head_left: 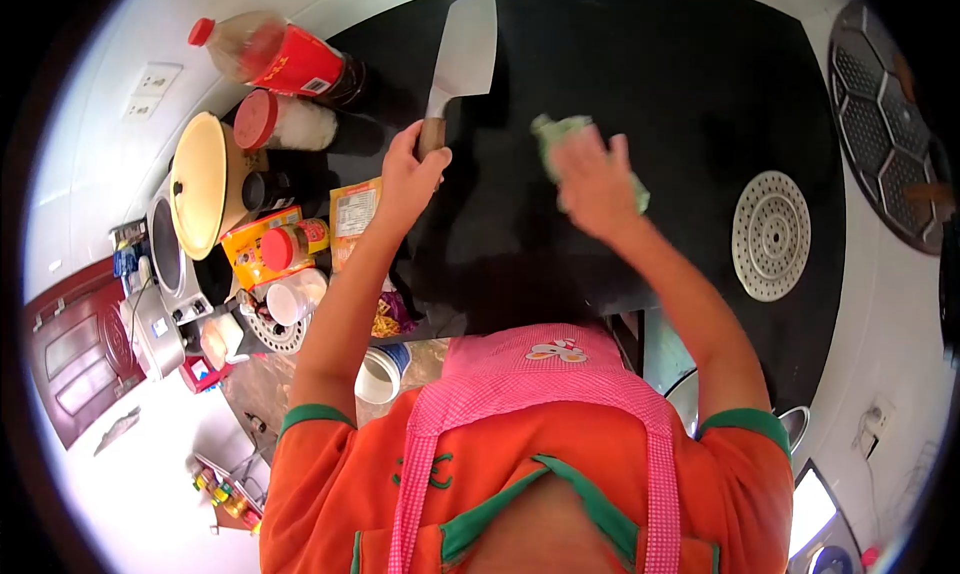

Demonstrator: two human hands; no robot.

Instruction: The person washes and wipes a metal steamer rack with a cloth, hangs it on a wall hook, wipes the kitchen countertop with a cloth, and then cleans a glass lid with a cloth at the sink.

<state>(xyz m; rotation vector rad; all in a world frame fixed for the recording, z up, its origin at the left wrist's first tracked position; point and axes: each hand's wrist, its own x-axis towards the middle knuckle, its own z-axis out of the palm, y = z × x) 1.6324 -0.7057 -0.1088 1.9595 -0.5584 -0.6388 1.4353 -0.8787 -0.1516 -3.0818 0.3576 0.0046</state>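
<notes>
My left hand (411, 179) is wrapped round the brown handle of a cleaver (469, 46), whose broad blade points away from me over the black countertop (680, 84). To the right, my right hand (598, 182) presses on a crumpled green cloth (552, 134) on the counter. That hand is blurred by motion; cloth shows beyond the fingers and beside the palm.
On the left stand a red-labelled bottle (298, 59), a red-lidded jar (285, 122), a cream-lidded pot (203, 184) and several food packets. A round perforated metal disc (771, 236) lies at the right. Below the counter is a white bucket (380, 376).
</notes>
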